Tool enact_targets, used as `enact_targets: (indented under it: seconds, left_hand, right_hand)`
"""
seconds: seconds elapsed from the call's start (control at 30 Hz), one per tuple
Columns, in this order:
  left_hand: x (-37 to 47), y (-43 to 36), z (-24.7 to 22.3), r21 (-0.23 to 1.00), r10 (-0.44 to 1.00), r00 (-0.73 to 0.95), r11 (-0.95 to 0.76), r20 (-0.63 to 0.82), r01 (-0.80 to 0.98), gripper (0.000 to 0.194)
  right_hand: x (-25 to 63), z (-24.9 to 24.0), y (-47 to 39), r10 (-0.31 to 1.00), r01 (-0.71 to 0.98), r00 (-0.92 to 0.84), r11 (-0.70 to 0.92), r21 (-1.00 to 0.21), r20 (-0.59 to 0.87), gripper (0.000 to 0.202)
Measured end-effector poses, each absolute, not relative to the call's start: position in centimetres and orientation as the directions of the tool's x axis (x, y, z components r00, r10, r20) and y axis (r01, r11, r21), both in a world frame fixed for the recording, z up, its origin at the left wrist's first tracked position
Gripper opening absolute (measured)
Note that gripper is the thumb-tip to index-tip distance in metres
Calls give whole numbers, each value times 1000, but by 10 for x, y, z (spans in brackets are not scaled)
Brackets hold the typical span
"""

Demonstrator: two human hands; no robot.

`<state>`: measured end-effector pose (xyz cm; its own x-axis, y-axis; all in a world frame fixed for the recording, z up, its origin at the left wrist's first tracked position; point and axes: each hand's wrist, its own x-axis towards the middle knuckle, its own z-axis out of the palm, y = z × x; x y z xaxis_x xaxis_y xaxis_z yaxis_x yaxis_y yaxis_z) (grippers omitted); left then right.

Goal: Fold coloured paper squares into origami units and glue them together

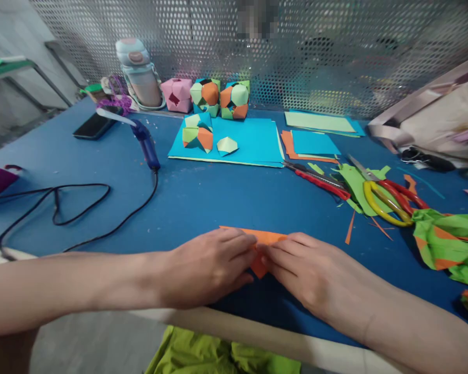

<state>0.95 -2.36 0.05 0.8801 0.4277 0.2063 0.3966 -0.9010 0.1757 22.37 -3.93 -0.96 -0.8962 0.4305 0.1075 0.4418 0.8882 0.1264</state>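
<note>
A piece of orange paper, partly folded, lies on the blue tabletop near its front edge. My left hand presses on its left side, fingers together over the paper. From the right, my right hand holds the other side, its fingertips meeting the left ones near the middle. Much of the paper is hidden under both hands. Farther back, a partly built paper shape in green, orange and blue and a small pale green folded piece rest on blue sheets.
Folded paper cubes stand at the back beside a bottle. A blue glue gun with a trailing cord lies left, near a phone. To the right are a red cutter, scissors, paper stacks and crumpled scraps.
</note>
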Motion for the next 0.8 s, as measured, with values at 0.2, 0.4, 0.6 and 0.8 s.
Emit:
enact_targets:
  seconds: [0.2,0.4,0.6,0.8]
  left_hand:
    - [10,-26,-3,-91,461,883,-879,86,468,44]
    - [6,-24,2,-159,489,862,-848,133,506,42]
    - [11,-33,-11,-40,435,867,-888,243,457,43]
    - [15,-30,-15,-16,442,872,-890,209,455,41]
  right_hand:
    - [223,-9,-42,439,459,-885,878,138,155,18]
    - [223,-9,-43,429,454,-888,875,166,167,19]
    - [223,-11,-46,447,450,-892,869,206,67,15]
    - [216,-6,-42,539,566,-810,822,62,232,27]
